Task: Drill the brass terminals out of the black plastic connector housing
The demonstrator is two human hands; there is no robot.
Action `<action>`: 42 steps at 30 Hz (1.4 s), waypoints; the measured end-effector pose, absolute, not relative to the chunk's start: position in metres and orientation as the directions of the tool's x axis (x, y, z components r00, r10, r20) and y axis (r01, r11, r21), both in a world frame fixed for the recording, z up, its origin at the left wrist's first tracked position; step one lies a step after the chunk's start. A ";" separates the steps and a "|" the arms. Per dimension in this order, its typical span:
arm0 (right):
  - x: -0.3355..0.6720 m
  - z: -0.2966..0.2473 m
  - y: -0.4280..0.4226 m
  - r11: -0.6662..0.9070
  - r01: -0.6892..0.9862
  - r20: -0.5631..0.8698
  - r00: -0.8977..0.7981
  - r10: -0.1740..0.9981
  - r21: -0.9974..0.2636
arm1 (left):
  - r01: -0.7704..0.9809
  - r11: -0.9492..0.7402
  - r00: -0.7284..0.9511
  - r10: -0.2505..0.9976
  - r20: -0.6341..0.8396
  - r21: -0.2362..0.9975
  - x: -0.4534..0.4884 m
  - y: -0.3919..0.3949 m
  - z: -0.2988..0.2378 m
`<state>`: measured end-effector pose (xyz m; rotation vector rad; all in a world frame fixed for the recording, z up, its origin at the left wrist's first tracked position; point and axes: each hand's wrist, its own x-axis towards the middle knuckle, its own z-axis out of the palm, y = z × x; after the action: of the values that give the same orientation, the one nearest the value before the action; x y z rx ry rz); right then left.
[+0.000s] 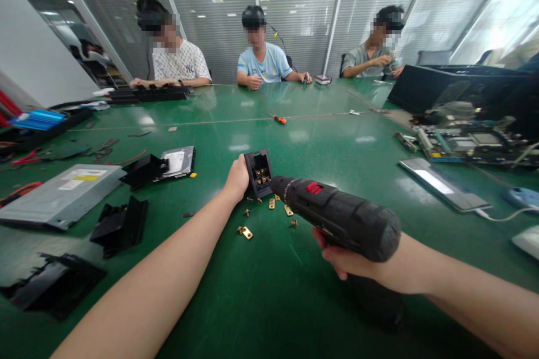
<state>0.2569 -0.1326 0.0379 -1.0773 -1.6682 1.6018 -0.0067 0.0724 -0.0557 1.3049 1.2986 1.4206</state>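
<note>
My left hand is closed around the left side of a small black box, whose open side faces me and shows brass-coloured pieces inside. In my right hand is a black cordless drill with a red switch on top. Its chuck points left, at the right edge of the box; whether they touch I cannot tell. Below the box, on the green table, lie several small brass plates and screws. The drill's bit is hidden.
Left are a hard drive, a silver metal case and black plastic parts. An orange screwdriver lies ahead. To the right are a phone on a cable and circuit boards. Several people sit across the table.
</note>
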 end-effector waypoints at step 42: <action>0.255 0.035 -0.133 0.005 0.130 -0.059 -0.480 0.875 -0.992 | 0.068 -0.146 -0.168 0.973 0.155 0.987 -0.007 0.069 -0.054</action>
<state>0.2550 -0.1332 0.0353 -1.0441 -1.6633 1.5324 -0.0071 0.0693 -0.0541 1.2760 1.3040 1.4259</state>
